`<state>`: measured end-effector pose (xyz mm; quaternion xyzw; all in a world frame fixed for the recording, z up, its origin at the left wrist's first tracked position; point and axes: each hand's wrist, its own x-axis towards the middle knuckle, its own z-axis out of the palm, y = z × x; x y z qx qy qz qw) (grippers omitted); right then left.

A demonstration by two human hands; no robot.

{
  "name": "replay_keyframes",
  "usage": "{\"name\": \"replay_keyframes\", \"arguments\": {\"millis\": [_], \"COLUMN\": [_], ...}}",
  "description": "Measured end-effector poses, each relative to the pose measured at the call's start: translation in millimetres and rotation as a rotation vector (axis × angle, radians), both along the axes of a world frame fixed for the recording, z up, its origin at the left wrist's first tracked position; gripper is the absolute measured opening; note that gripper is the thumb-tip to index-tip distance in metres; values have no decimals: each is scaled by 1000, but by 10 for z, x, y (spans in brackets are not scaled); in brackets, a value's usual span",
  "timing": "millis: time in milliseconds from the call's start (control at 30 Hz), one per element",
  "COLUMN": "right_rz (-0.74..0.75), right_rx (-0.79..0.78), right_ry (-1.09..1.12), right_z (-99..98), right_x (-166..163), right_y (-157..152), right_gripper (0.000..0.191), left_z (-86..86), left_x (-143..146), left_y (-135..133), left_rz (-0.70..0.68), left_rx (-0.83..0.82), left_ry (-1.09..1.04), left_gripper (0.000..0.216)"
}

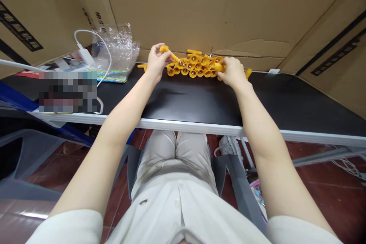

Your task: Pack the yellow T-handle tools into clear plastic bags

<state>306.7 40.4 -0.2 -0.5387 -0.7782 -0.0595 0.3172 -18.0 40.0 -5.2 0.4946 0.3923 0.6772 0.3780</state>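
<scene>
Near the upper centre of the frame, the left hand (156,64) is pinching a yellow ribbed peg (165,49), while the right hand (233,72) is gripping the right end of the yellow cup cluster (196,66) lying on the black counter (185,99).

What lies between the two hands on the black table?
In the head view, a heap of yellow pieces fills the stretch between the left hand and the right hand on the table; each hand pinches one of them.
</scene>
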Motion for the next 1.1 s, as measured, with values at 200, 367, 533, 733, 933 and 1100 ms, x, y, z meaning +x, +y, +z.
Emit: {"name": "replay_keyframes", "arguments": {"millis": [200,367,533,733,933,1100], "right_rz": [319,357,336,323,318,313], "right_rx": [5,61,80,94,103,97], "right_ry": [-58,-16,20,4,15,31], "right_z": [-101,-162,-143,-129,-118,-94], "right_x": [-395,-529,-534,-506,-484,-480], "right_y": [-100,-141,-145,-140,-122,-133], "right_gripper": [43,45,47,51,52,52], "left_z": [-60,-123,-76,-51,-60,-79], "left_x": [38,142,199,237,185,144], "left_y": [-28,-76,-202,-301,-228,-152], "left_rz": [-38,-77,-91,-112,-95,-57], "left_rx": [-59,-43,-54,-44,9,26], "left_ry": [-71,-32,-28,0,-26,-30], "left_gripper": [54,49,48,46,41,40]}}
